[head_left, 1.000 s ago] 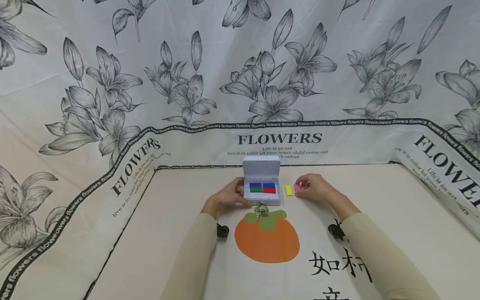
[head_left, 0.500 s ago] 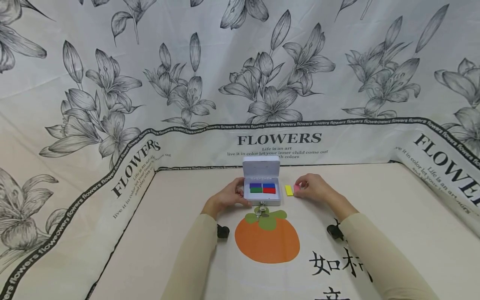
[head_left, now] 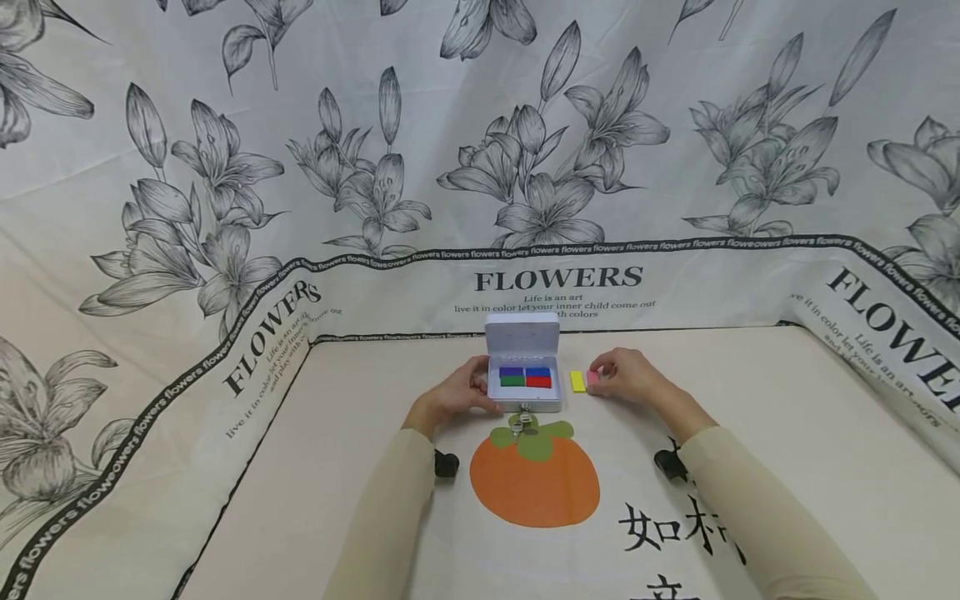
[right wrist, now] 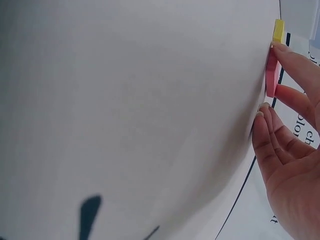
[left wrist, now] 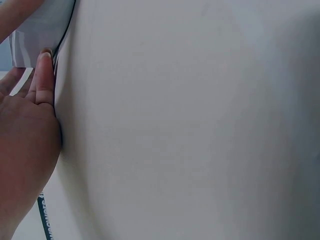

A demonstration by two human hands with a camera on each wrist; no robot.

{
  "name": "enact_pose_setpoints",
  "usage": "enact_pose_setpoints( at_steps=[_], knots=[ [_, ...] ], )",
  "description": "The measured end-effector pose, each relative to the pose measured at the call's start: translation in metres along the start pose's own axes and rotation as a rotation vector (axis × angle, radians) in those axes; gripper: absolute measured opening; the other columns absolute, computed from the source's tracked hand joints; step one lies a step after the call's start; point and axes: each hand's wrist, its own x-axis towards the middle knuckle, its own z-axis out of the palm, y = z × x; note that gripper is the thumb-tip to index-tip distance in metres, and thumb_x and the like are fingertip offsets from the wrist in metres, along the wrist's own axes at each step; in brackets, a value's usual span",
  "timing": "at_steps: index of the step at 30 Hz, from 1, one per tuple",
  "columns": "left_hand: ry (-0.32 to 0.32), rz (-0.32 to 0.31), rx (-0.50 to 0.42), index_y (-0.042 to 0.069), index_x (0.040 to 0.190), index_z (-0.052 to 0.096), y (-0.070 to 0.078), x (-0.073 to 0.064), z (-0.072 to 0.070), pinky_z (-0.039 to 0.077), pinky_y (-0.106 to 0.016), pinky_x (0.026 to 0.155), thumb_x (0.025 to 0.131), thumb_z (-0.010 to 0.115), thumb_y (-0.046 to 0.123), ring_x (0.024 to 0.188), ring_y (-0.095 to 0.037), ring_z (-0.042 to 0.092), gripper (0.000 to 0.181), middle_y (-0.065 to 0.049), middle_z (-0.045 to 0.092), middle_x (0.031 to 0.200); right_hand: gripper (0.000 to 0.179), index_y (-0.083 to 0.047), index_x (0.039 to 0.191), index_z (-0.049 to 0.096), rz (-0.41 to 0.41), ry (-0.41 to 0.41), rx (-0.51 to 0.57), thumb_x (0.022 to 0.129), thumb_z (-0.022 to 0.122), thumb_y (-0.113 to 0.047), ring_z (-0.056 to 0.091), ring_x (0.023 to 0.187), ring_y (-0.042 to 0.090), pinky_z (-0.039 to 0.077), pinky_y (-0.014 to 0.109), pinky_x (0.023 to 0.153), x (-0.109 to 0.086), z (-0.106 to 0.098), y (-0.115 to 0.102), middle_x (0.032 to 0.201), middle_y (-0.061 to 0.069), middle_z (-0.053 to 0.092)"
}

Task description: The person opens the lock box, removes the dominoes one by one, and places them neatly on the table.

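In the head view, a small white metal box [head_left: 543,406] stands with its lid [head_left: 522,338] raised. Inside lie a purple block [head_left: 512,372], a blue block [head_left: 537,371], a green block [head_left: 513,381] and a red block [head_left: 538,381]. My left hand [head_left: 452,392] grips the box's left side, thumb near its front corner. To the right of the box, my right hand [head_left: 628,375] pinches a pink block [head_left: 593,377] on the table. A yellow block [head_left: 577,382] lies beside it; the right wrist view shows the pink block [right wrist: 271,77] end to end with the yellow block [right wrist: 278,30].
A metal clasp [head_left: 525,414] hangs at the box's front. The tablecloth carries a printed orange persimmon [head_left: 534,483] and black characters [head_left: 648,527]. Behind the box rises a flower-printed curtain [head_left: 555,167].
My right hand has slid the pink block slightly left, up to the yellow block, and then stayed nearly still. My left hand and the box have not moved.
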Motion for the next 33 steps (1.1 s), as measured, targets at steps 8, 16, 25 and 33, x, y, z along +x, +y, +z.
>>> enact_pose_setpoints(
  at_steps=[8,16,25,33],
  knots=[
    [-0.005,-0.010,-0.019,0.012,0.157,0.034,0.002,-0.001,0.000,0.041,-0.031,0.084,0.072,0.087,-0.005,0.092,-0.018,0.048,0.102,-0.006,0.053,0.099,0.043,0.002,0.117,0.073,-0.036,-0.011,0.008,0.085,0.083,-0.025,0.058,0.091,0.029,0.049,0.047,0.082,-0.001,-0.001,0.000,0.102,0.019,0.067],
    [0.005,-0.021,-0.007,0.013,0.157,0.035,0.004,-0.001,0.000,0.040,-0.033,0.087,0.072,0.088,-0.003,0.095,-0.019,0.048,0.102,-0.007,0.053,0.104,0.045,0.003,0.119,0.072,-0.051,-0.008,0.012,0.085,0.082,-0.024,0.059,0.089,0.028,0.049,0.043,0.079,-0.003,-0.002,-0.001,0.102,0.019,0.067],
    [0.015,-0.028,0.006,0.016,0.157,0.036,0.004,-0.001,-0.003,0.040,-0.035,0.090,0.071,0.089,-0.001,0.097,-0.020,0.049,0.102,-0.007,0.054,0.105,0.063,0.009,0.133,0.059,-0.018,-0.050,0.038,0.085,0.083,-0.025,0.059,0.095,0.030,0.050,0.046,0.086,-0.010,-0.009,-0.007,0.111,0.021,0.064],
    [-0.011,-0.008,0.013,0.015,0.157,0.035,0.000,0.002,-0.004,0.040,-0.034,0.090,0.072,0.089,0.000,0.098,-0.020,0.049,0.102,-0.007,0.054,0.109,0.067,0.008,0.136,0.056,-0.030,-0.035,-0.024,0.085,0.083,-0.027,0.059,0.108,0.038,0.048,0.054,0.094,-0.023,-0.017,-0.008,0.122,0.025,0.062]
  ],
)
